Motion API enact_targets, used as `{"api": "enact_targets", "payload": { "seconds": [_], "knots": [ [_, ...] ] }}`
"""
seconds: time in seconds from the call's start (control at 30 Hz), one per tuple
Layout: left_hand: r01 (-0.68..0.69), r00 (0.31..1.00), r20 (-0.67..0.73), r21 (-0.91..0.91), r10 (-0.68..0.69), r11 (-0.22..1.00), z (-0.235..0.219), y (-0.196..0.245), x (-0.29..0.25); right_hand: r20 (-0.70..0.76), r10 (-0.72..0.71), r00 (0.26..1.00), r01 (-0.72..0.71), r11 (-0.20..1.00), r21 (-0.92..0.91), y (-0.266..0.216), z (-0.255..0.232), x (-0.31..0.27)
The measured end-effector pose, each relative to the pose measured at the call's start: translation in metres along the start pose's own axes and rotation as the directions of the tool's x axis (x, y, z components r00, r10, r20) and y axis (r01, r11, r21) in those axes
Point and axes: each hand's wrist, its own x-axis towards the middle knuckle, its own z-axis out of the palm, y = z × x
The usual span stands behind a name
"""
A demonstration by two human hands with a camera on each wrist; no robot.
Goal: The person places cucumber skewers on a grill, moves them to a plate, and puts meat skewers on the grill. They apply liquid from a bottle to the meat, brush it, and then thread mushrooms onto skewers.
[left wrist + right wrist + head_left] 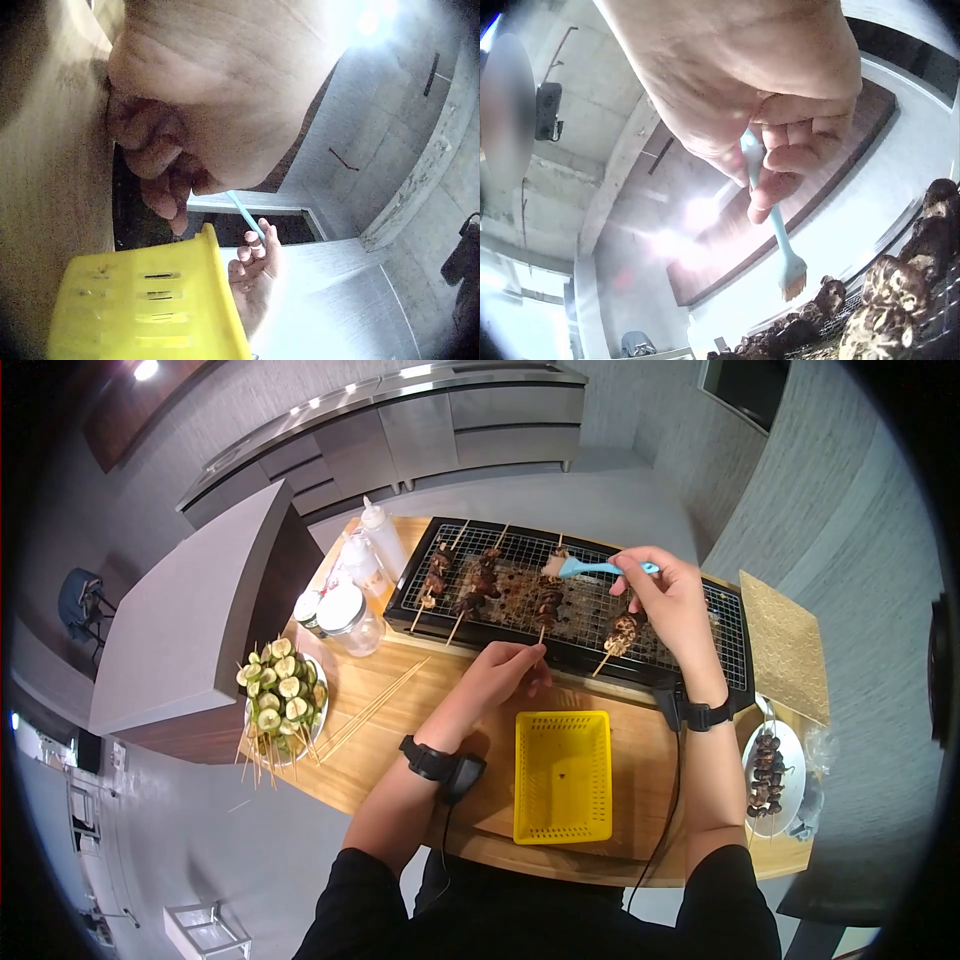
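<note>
My right hand [668, 595] holds a light blue basting brush [592, 568] by its handle. The brush's pale bristles are at the top of a browned mushroom skewer [549, 603] on the black grill [515, 605]. With thumb and fingertips, my left hand [505, 672] pinches the lower stick end of that same skewer, at the grill's near edge. Two more dark skewers [484, 578] lie to its left, and another mushroom skewer [621, 633] lies to its right, below my right hand. In the right wrist view, the brush head [791, 277] points down over the mushrooms.
A yellow basket [605, 780] stands before the grill. Bare sticks [372, 710], a plate of sliced-vegetable skewers [283, 695], a jar [350, 622] and squeeze bottles [382, 538] are on the left. On the right are a plate of dark skewers [768, 775] and a gold board [785, 645].
</note>
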Motion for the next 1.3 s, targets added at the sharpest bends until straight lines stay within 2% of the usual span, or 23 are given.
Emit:
{"api": "enact_targets", "payload": {
  "seconds": [0.13, 0.23, 0.33, 0.43, 0.53, 0.63, 0.73, 0.93, 1.03, 1.13, 1.17, 1.23, 1.3],
  "knots": [
    [0.005, 1.000, 0.005, 0.009, -0.005, 1.000, 0.000, 0.001, 0.000, -0.050, -0.013, 0.999, 0.014, 0.999, 0.029, 0.000, 0.001, 0.000],
    [0.014, 1.000, 0.004, -0.019, -0.013, 1.000, 0.001, 0.001, -0.001, 0.029, -0.001, 1.000, 0.001, 1.000, -0.015, 0.000, 0.000, 0.000],
    [0.036, 0.999, 0.023, -0.003, -0.036, 0.999, -0.002, 0.001, 0.000, -0.030, -0.010, 0.999, 0.010, 1.000, 0.000, 0.002, 0.004, -0.001],
    [0.037, 0.999, 0.021, -0.017, -0.036, 0.999, -0.002, 0.000, 0.000, 0.026, 0.001, 1.000, 0.000, 1.000, -0.031, 0.004, 0.005, -0.001],
    [0.036, 0.999, 0.022, 0.010, -0.037, 0.999, -0.002, 0.001, 0.000, -0.045, -0.025, 0.999, 0.024, 1.000, -0.007, 0.009, 0.007, -0.001],
    [0.056, 0.998, 0.012, -0.006, -0.056, 0.998, -0.001, 0.003, -0.001, -0.017, 0.025, 1.000, -0.026, 0.999, -0.034, 0.007, 0.005, 0.000],
    [0.049, 0.999, 0.015, 0.014, -0.049, 0.999, -0.002, 0.002, 0.000, -0.066, -0.025, 0.998, 0.025, 1.000, -0.002, 0.010, 0.004, 0.001],
    [0.036, 0.999, 0.032, -0.011, -0.036, 0.999, -0.001, 0.007, -0.002, -0.012, 0.015, 1.000, -0.014, 0.998, 0.065, -0.001, -0.003, 0.000],
    [0.002, 1.000, 0.011, 0.032, -0.003, 0.999, 0.002, 0.012, -0.007, 0.056, 0.019, 0.998, -0.021, 0.999, 0.031, -0.004, -0.006, -0.001],
    [-0.005, 1.000, 0.008, -0.036, 0.005, 0.999, 0.000, 0.011, -0.006, 0.005, 0.017, 1.000, -0.018, 0.996, 0.087, -0.013, -0.022, -0.002],
    [0.013, 1.000, 0.014, 0.001, -0.013, 1.000, -0.001, 0.013, -0.006, -0.031, 0.002, 1.000, 0.003, 0.991, 0.133, -0.021, -0.029, -0.005],
    [0.047, 0.999, 0.016, 0.080, -0.048, 0.996, -0.001, 0.025, -0.015, -0.135, -0.019, 0.991, 0.035, 0.993, 0.114, -0.045, -0.046, -0.014],
    [0.070, 0.997, -0.038, 0.144, -0.065, 0.987, -0.002, 0.032, -0.023, -0.215, -0.026, 0.976, 0.055, 0.990, 0.130, -0.055, -0.062, -0.024]
  ]
}}
